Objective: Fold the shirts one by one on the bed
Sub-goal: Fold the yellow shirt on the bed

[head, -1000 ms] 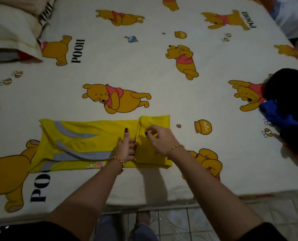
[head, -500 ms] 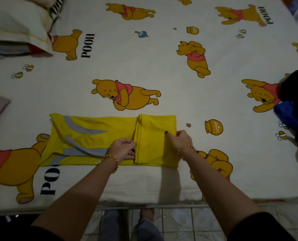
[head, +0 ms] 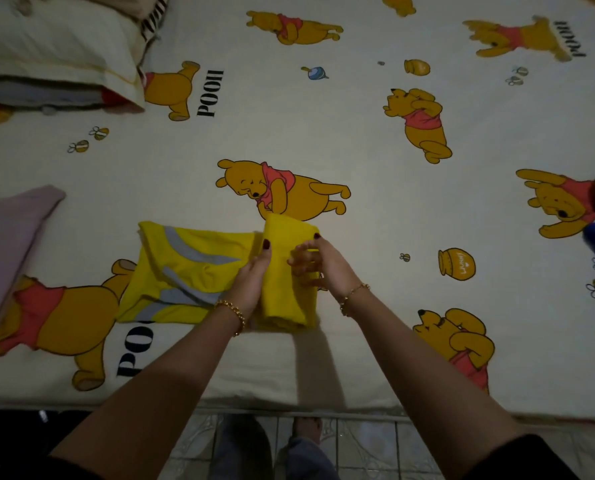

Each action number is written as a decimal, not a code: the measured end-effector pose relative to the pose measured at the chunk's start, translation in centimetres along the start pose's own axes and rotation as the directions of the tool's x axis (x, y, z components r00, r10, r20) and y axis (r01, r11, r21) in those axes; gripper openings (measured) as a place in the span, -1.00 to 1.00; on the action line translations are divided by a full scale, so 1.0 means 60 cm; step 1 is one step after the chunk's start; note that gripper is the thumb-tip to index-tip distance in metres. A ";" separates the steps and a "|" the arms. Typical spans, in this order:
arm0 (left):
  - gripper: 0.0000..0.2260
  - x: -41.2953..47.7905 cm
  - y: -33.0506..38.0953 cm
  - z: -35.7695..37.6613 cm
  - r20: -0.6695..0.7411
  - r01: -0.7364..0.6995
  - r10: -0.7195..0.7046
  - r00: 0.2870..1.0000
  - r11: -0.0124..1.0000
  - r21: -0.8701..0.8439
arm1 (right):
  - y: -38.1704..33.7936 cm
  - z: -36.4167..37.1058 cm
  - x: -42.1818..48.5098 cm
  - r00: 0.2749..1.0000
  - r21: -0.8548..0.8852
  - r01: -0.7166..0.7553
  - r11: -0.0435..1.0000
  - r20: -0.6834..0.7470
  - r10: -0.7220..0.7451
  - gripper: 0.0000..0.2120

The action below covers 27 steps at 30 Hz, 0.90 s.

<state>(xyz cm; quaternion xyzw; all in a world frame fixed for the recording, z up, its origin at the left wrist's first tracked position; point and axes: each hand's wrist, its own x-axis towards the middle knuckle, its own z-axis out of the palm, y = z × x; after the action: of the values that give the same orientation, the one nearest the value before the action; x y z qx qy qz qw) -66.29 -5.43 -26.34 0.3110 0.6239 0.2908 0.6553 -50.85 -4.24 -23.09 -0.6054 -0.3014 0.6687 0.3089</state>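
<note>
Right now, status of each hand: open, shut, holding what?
Left hand: grips the folded end of the yellow shirt.
Right hand: fingers curled round the other edge of that same fold.

Yellow shirt (head: 199, 271) with grey stripes; cream bedsheet (head: 324, 126) printed with orange bears.

yellow shirt (head: 199, 271): 1 | lilac garment (head: 8, 244): 1 | pillow (head: 53, 46): 1 | bracelets (head: 232, 311) (head: 353, 296): 2

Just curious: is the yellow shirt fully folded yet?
Partly. Left hand and right hand hold one end of the yellow shirt doubled over; the grey-striped end lies flat.
</note>
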 end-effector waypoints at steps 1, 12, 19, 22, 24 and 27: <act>-0.33 0.001 0.001 -0.007 -0.008 -0.001 0.001 1.000 1.000 0.006 | -0.002 0.011 0.004 1.000 0.081 -0.020 0.997 -0.015 0.021 -0.73; -0.91 0.014 0.035 -0.168 -0.344 0.005 0.045 0.938 0.990 0.141 | 0.048 0.085 0.042 0.956 -0.246 -0.184 0.952 -0.269 0.116 -0.59; -0.91 0.024 0.016 -0.295 -0.425 0.087 0.036 0.905 0.960 0.268 | 0.066 0.181 0.066 0.945 -0.225 -0.282 0.933 -0.233 0.229 -0.43; -0.65 0.024 0.000 -0.313 -0.453 0.115 0.081 0.888 0.915 0.388 | 0.070 0.199 0.071 0.945 -0.189 -0.285 0.940 -0.217 0.243 -0.39; -0.50 0.027 -0.005 -0.313 -0.452 0.120 0.093 0.887 0.899 0.421 | 0.069 0.202 0.071 0.964 -0.181 -0.193 0.964 -0.217 0.152 -0.47; -0.55 0.038 0.000 -0.298 -0.423 0.100 0.090 0.902 0.908 0.408 | 0.046 0.190 0.069 0.978 -0.186 -0.084 0.979 -0.203 0.045 -0.49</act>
<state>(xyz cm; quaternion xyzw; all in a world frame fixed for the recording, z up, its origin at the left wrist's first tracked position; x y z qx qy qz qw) -84.01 -2.86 -28.29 0.3706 0.8020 0.2096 0.4190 -62.62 -3.09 -26.86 -0.7054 -0.3131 0.5825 0.2550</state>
